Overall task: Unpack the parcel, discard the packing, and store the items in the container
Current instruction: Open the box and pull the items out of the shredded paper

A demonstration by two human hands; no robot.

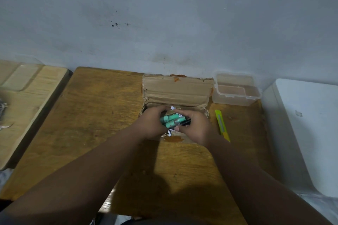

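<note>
An open cardboard parcel (177, 90) stands at the back of the wooden table (95, 115), its lid flap folded up against the wall. Over the open box, my left hand (149, 124) and my right hand (196, 126) together grip a bundle of green-capped markers (172, 119) with dark barrels. Bits of white shredded paper (170, 132) show around the markers, inside the box. A clear plastic container (236, 91), lid open, sits just right of the parcel by the wall.
A yellow-green utility knife (222, 126) lies on the table right of the parcel. A white bin or appliance (309, 129) stands to the right of the table. A lighter wooden surface (23, 100) adjoins on the left.
</note>
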